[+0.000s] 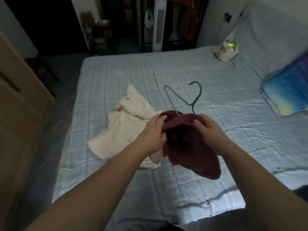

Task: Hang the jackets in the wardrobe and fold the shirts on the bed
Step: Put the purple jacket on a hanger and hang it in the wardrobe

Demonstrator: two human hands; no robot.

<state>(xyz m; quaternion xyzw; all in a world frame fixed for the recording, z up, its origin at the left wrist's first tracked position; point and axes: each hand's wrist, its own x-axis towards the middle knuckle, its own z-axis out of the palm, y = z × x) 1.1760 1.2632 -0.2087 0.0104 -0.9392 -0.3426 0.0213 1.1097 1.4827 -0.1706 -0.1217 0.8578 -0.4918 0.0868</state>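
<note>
Two grips: left hand [152, 135] and right hand [210, 130] clutch the maroon garment [188, 150]; we advise easing the hanger [183, 99] arm beyond the left fingers [161, 118] inside.

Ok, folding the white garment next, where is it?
In the head view the white garment lies crumpled on the bed, left of centre, behind the left hand and beside the maroon garment.

Home bedroom: bed [166, 67], pillow [288, 90], open wardrobe [183, 22]
</note>
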